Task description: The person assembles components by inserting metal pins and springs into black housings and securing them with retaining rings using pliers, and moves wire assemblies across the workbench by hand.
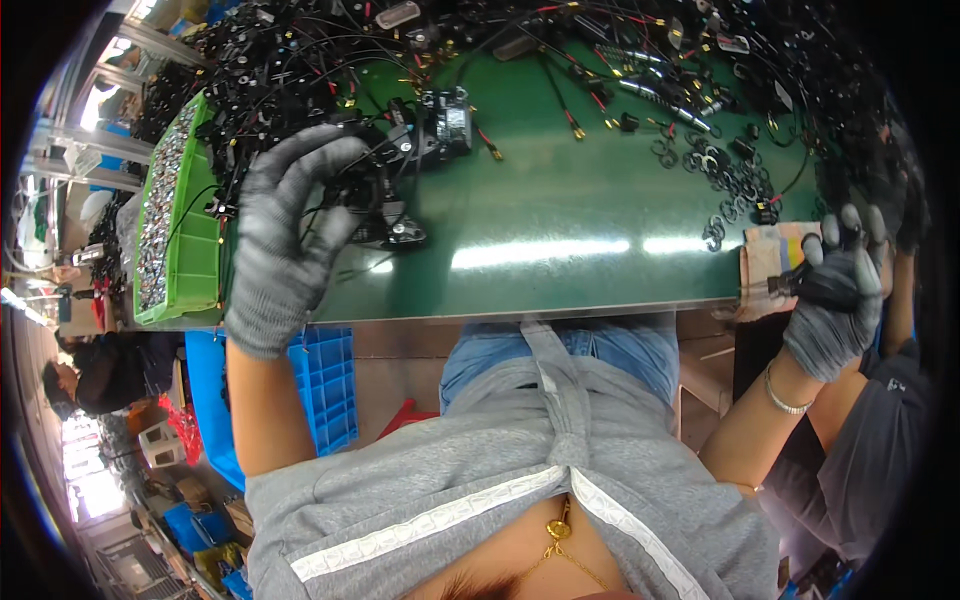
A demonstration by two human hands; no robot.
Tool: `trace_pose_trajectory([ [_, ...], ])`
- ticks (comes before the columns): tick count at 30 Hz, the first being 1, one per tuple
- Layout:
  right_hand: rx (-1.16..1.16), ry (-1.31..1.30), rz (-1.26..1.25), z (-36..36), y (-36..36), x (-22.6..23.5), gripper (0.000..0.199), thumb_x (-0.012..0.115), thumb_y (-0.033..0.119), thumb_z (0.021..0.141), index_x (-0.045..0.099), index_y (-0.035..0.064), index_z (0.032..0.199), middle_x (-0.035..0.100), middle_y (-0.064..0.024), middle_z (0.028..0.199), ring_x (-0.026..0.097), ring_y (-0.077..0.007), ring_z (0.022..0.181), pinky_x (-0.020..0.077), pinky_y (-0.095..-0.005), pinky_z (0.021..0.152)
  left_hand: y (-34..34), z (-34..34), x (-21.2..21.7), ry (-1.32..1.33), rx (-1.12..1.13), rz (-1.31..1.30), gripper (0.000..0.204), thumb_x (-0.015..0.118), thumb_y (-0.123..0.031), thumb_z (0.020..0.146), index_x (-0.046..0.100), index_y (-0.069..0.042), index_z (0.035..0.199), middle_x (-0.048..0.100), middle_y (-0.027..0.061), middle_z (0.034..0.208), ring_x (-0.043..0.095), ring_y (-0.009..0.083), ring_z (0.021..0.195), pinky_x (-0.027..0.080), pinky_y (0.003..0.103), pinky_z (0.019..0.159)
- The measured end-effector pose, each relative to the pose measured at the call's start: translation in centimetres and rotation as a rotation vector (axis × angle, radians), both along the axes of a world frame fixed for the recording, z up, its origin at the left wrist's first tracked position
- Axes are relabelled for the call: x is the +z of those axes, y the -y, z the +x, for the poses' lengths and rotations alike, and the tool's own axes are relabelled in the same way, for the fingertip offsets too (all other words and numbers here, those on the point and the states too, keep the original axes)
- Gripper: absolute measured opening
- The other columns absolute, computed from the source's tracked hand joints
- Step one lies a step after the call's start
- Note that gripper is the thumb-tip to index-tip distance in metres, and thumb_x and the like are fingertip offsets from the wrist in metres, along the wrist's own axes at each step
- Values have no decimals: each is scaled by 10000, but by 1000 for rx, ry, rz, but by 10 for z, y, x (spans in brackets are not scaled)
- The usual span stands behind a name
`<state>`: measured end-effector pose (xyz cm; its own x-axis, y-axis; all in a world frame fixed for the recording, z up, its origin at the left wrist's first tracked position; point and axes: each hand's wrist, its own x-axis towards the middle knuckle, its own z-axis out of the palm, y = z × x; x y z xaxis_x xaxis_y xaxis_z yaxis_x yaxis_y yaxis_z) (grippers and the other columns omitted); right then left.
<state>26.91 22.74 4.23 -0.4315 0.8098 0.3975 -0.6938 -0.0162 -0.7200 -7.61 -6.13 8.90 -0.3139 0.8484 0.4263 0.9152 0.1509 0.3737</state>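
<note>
My left hand [285, 225], in a grey knit glove, grips a black part with wires [385, 205] just above the green table [560, 215]. A black and silver lamp-like unit [450, 120] lies right behind it. Over at the table's right edge, my gloved right hand [838, 290] is closed on a black tool handle [800, 285], above a folded tan cloth [765, 260]. Small black rings [730, 180] lie scattered left of that hand.
A green bin of small silver parts [165, 215] stands at the table's left end. Tangled black and red cable harnesses [300, 60] pile along the back. Blue crates [325, 380] sit under the table. Another person [90, 375] is at far left, and a second one [880, 420] stands close on my right.
</note>
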Motion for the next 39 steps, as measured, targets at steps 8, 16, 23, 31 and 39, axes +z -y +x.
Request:
trace_pose_trajectory([
  [8, -596, 1180, 1174, -79, -15, 8, 250, 653, 121, 842, 675, 151, 1089, 644, -10, 1119, 563, -219, 999, 420, -325, 963, -3, 13, -43, -642, -20, -636, 462, 580, -130, 787, 605, -215, 1240, 538, 84, 1319, 492, 306, 1213, 373, 473, 1024],
  [16, -537, 1741, 1189, -117, -49, 13, 246, 700, 229, 802, 702, 172, 1042, 657, -55, 1046, 547, -271, 1076, 365, -358, 1036, 7, 15, -39, -464, -21, -322, 538, 738, -247, 624, 624, -176, 1145, 643, 46, 1109, 575, 294, 1080, 293, 485, 1072],
  [23, -444, 1950, 1142, -143, -59, -1, 231, 692, 314, 812, 711, 190, 1007, 636, -50, 1096, 517, -309, 1096, 423, -410, 986, -7, 38, -58, 54, -107, 7, 607, 770, -447, 694, 593, -124, 1176, 636, -2, 1153, 426, 276, 1295, 41, 463, 1143],
  [31, -402, 1840, 1290, -142, -67, -10, 188, 682, 299, 823, 691, 126, 897, 661, -85, 933, 562, -281, 1000, 457, -386, 917, -61, 83, -85, 831, -142, 103, 717, 770, -436, 740, 522, -56, 1294, 653, 76, 1094, 573, 177, 1095, 99, 386, 1125],
  [39, -349, 892, 789, -117, -61, -8, 159, 719, 97, 818, 691, 115, 974, 682, 10, 893, 618, -103, 746, 525, -246, 684, -78, 83, -80, 545, -245, 62, 709, 796, -272, 723, 506, -40, 1328, 598, 118, 1188, 568, 220, 1132, 405, 351, 1016],
])
